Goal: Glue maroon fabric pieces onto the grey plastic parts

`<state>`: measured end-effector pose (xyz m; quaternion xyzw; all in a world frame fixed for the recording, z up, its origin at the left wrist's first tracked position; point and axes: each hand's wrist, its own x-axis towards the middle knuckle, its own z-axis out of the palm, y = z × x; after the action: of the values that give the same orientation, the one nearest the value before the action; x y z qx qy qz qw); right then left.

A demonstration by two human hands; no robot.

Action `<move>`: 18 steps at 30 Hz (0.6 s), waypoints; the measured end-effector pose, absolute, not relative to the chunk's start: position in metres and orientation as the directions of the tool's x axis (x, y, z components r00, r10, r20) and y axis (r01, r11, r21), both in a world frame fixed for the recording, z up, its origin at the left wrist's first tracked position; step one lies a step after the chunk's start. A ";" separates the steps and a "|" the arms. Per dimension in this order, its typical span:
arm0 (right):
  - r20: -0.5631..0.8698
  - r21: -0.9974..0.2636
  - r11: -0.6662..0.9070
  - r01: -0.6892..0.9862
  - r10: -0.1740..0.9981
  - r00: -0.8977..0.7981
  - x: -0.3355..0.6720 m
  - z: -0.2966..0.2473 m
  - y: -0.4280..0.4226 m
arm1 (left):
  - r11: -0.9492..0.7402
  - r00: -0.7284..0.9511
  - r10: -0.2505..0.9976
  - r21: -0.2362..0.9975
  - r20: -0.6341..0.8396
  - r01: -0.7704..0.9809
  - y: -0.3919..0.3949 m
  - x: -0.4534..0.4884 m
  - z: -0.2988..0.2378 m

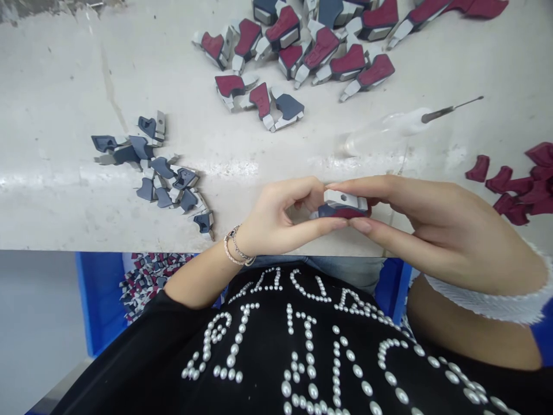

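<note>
Well, the likeliest trouble lay in the pinch itself: a small moulded plastic part (343,203) was held near the front edge of the surface (56,115), gripped from both sides by the fingertips of the left hand (276,216) and the right hand (432,225). Its smooth faces and small size suggested that uneven pressure could make it slip or spring free. The part had a pale grey block with a round hole above dark blue and maroon layers. To the left, a heap of angular slate-blue and grey parts (162,176) lay close to the edge, so a careless sweep of the wrist might have knocked one down toward the blue bin (99,300) below. The beaded bracelets (235,248) could also have snagged there. Farther off lay matte maroon-and-grey parts (294,52), with loose maroon pieces (514,184) at the right. A clear bottle (384,131) with a thin metal nozzle (451,110) lay on its side, and its rounded body looked liable to roll if bumped. The pale surface was scuffed and streaked.
</note>
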<state>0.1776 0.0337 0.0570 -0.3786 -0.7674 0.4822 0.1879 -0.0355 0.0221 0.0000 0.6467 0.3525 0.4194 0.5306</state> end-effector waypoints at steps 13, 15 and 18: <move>-0.052 -0.876 0.233 0.422 0.824 -0.564 0.178 0.056 0.025 | -0.465 0.382 0.836 0.878 0.394 0.113 0.021 -0.034 -0.004; -0.043 -0.859 0.261 0.440 0.820 -0.570 0.178 0.055 0.024 | -0.425 0.381 0.852 0.900 0.359 0.103 0.020 -0.034 -0.002; -0.060 -0.845 0.265 0.465 0.816 -0.575 0.178 0.056 0.025 | -0.221 0.375 0.905 0.975 0.200 0.012 0.019 -0.035 0.000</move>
<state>0.1780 0.0250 0.0558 -0.4159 -0.7700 0.4410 0.1992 -0.0348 0.0191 0.0002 0.6499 0.3531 0.4335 0.5149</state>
